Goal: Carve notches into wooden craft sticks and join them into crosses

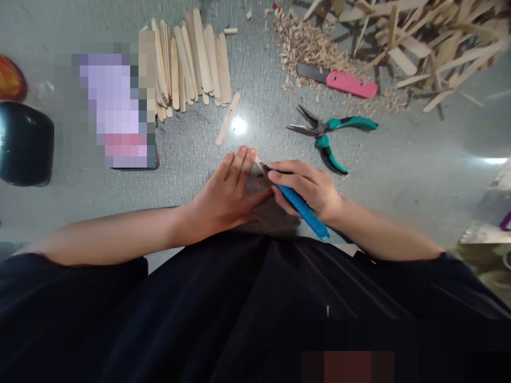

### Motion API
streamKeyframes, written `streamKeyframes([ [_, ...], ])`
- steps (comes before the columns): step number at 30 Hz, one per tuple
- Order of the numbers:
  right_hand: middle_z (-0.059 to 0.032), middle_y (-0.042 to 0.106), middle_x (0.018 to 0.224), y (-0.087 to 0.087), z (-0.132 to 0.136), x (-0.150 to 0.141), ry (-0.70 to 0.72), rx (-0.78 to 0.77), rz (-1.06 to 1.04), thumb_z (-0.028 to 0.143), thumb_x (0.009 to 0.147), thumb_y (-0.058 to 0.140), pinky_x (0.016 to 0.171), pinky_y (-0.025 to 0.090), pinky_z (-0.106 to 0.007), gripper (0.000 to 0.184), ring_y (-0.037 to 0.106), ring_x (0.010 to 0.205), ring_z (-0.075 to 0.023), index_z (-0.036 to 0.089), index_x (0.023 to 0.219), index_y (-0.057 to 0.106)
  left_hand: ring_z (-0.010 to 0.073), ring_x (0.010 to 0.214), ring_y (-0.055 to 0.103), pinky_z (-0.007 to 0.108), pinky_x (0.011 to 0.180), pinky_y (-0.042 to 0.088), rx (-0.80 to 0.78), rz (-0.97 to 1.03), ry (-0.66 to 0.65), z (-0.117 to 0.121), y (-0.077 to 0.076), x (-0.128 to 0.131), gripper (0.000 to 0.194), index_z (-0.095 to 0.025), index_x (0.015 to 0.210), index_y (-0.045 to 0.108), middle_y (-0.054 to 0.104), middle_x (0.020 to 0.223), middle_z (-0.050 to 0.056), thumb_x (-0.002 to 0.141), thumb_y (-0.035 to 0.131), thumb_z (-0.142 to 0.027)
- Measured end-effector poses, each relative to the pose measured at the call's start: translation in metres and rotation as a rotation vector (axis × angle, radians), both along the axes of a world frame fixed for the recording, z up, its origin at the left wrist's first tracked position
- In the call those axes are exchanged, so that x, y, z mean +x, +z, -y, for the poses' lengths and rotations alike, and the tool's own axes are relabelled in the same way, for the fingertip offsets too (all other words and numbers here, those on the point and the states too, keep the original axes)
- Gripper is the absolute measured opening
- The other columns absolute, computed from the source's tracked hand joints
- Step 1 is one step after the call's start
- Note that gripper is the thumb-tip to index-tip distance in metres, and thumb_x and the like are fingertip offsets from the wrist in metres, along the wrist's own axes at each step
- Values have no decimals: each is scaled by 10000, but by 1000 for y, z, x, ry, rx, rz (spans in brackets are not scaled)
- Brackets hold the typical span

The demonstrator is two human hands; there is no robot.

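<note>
The wooden stick (262, 168), at two o'clock from the left hand (228, 187), looks light, stiff, likely to split; best pinned near its ends. That hand's grip is spread, fingertips touching it; the right hand (309, 186) clasps the blue cutter (302, 206).

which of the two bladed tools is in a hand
The blue-handled one, gripped in the right hand with its tip at a wooden stick. The pink-handled one lies by the wood shavings, no hand on it.

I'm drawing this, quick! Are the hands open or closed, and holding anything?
Left hand: open, touching a wooden stick.
Right hand: closed, holding a blue tool.
</note>
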State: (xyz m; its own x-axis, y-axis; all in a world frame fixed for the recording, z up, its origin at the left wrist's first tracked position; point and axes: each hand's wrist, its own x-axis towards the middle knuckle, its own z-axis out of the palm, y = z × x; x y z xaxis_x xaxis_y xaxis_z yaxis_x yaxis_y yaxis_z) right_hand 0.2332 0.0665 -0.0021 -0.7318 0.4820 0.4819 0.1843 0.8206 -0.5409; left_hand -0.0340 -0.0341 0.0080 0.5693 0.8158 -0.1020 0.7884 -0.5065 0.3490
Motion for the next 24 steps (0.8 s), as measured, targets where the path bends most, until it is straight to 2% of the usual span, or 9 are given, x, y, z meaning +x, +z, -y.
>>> streamKeyframes([
  [8, -162, 894, 1465, -4, 3, 4, 10, -53, 22, 215, 1091, 788, 900, 812, -363, 401, 951, 1117, -279, 271, 1487, 762, 619, 1844, 343, 771, 1482, 384, 7, -59, -16, -1, 7, 0, 1095, -325, 1902, 408, 263, 2022, 312, 1007, 948, -654],
  [13, -190, 904, 1412, -5, 3, 1, 18, 20, -18, 197, 1099, 781, 904, 810, -340, 371, 952, 1121, -280, 206, 1470, 767, 609, 1825, 399, 749, 1462, 429, 50, -91, -24, 0, 11, 0, 1080, -315, 1895, 398, 324, 1996, 332, 1025, 912, -697],
  [17, -138, 911, 1408, -5, 3, 1, 9, 7, 9, 215, 1122, 751, 875, 804, -318, 346, 946, 1112, -249, 257, 1466, 760, 594, 1835, 393, 756, 1469, 421, 23, -121, -13, 0, 10, 1, 1019, -310, 1874, 463, 349, 1999, 296, 1043, 863, -744],
  [21, -136, 912, 1390, -6, 3, 2, 12, 29, 6, 220, 1122, 749, 851, 796, -315, 346, 942, 1095, -247, 254, 1466, 758, 615, 1805, 436, 769, 1429, 469, 40, -130, -25, -1, 9, 0, 996, -291, 1845, 507, 387, 1964, 345, 1041, 854, -765],
  [24, -124, 909, 1410, -7, 3, 2, 5, 26, 4, 226, 1120, 751, 863, 797, -337, 366, 941, 1086, -252, 272, 1483, 756, 624, 1807, 425, 780, 1427, 466, 27, -123, -26, -1, 9, -2, 987, -295, 1843, 510, 366, 1974, 343, 1043, 857, -757],
])
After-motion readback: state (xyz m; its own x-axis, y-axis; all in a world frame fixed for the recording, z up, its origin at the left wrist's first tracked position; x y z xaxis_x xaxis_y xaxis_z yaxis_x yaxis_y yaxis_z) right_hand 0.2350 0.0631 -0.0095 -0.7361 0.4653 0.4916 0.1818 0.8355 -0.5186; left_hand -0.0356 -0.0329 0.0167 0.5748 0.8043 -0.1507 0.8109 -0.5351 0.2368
